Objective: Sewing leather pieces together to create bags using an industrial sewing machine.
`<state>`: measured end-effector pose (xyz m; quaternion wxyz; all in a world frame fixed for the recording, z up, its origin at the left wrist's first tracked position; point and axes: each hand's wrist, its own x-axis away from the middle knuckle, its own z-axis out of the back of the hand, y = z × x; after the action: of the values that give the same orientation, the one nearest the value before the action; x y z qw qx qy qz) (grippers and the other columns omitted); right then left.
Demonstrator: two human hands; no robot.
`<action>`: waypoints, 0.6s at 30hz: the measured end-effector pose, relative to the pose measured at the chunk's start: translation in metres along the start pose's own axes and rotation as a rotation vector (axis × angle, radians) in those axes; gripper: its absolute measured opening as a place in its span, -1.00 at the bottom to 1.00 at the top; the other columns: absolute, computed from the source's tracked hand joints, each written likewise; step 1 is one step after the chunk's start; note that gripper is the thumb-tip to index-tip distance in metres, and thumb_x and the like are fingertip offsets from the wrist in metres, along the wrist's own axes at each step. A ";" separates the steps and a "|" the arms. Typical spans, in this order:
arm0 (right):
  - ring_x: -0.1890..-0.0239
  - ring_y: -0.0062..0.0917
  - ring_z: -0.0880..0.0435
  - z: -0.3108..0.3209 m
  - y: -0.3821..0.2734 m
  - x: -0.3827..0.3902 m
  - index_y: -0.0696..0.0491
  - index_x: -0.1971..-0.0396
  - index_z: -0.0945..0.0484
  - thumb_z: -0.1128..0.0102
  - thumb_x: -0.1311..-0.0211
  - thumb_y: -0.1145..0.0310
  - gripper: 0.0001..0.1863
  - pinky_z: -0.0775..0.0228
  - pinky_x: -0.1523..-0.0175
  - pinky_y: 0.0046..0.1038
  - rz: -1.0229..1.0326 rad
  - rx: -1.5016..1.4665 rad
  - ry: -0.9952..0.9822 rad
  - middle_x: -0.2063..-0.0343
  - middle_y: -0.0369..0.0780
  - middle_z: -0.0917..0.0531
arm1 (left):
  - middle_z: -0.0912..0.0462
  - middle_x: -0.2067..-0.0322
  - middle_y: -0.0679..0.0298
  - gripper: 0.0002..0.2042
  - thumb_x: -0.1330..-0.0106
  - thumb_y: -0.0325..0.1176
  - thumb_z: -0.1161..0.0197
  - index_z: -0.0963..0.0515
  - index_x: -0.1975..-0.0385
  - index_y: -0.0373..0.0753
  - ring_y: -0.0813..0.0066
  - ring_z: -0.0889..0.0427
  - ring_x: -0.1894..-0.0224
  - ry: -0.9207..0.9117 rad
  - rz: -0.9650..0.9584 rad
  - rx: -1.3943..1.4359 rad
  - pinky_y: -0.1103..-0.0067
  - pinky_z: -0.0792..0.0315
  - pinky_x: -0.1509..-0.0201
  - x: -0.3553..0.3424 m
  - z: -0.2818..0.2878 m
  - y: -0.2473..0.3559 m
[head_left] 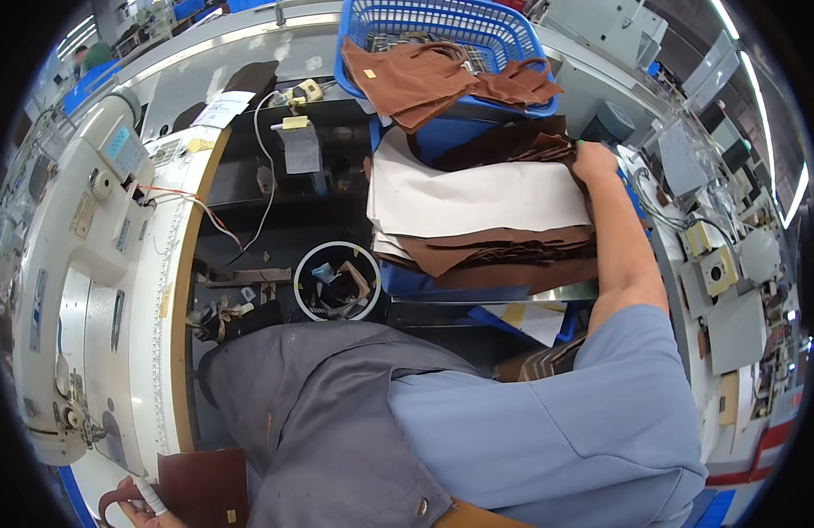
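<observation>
At the lower left, my left hand (151, 512) is closed on the curved handle of a brown leather panel (204, 482), beside the sewing machine (90, 343). A white wrap shows on one of its fingers. The panel bears a small yellow tag. My right arm reaches far to the right, and my right hand (593, 163) is closed at the edge of dark brown leather pieces (521, 145), its fingertips partly hidden. A bit of green shows at its fingers. In front of those pieces lies a white sheet (477, 198) over a thick stack of brown leather pieces (504, 251).
Behind the stack, a blue basket (534, 92) carries brown handled panels (411, 79). A round bin (299, 295) with scraps stands left of the stack. A thin cable (270, 158) runs down near the sewing machine's table. Equipment with wires (710, 255) lines the right side.
</observation>
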<state>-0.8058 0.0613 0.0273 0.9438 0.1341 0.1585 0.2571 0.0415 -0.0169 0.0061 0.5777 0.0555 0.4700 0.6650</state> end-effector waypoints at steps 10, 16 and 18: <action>0.13 -0.05 -0.73 0.029 0.002 0.014 0.05 0.17 -0.51 -0.29 -0.09 0.35 -0.71 -0.58 0.08 -0.02 0.128 -0.065 0.398 0.14 -0.01 -0.69 | -0.56 0.09 0.18 -0.72 -0.49 -0.43 -0.20 -0.41 -0.11 -0.35 0.50 -0.59 0.11 -0.078 0.125 0.220 0.61 -0.50 -0.01 0.008 0.006 -0.021; 0.03 -0.16 -0.74 0.006 -0.024 0.042 0.08 0.25 -0.74 -0.27 -0.12 0.19 -0.69 -0.60 -0.05 -0.21 0.083 0.094 -0.113 0.15 -0.02 -0.76 | -0.56 0.12 0.16 -0.76 -0.50 -0.44 -0.18 -0.41 -0.08 -0.34 0.49 -0.60 0.15 0.006 0.048 0.220 0.62 -0.51 0.05 0.015 0.002 -0.008; 0.02 -0.16 -0.75 0.002 -0.021 0.042 0.09 0.20 -0.74 -0.25 -0.15 0.21 -0.68 -0.60 -0.07 -0.21 0.104 0.103 -0.118 0.13 -0.02 -0.76 | -0.56 0.14 0.17 -0.76 -0.50 -0.44 -0.19 -0.41 -0.07 -0.35 0.51 -0.60 0.18 -0.009 0.153 0.226 0.63 -0.50 0.07 0.015 0.007 -0.007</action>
<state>-0.7615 0.0657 0.0125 0.9287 0.2056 0.1085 0.2890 0.0455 -0.0016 -0.0017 0.5176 0.1587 0.5337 0.6497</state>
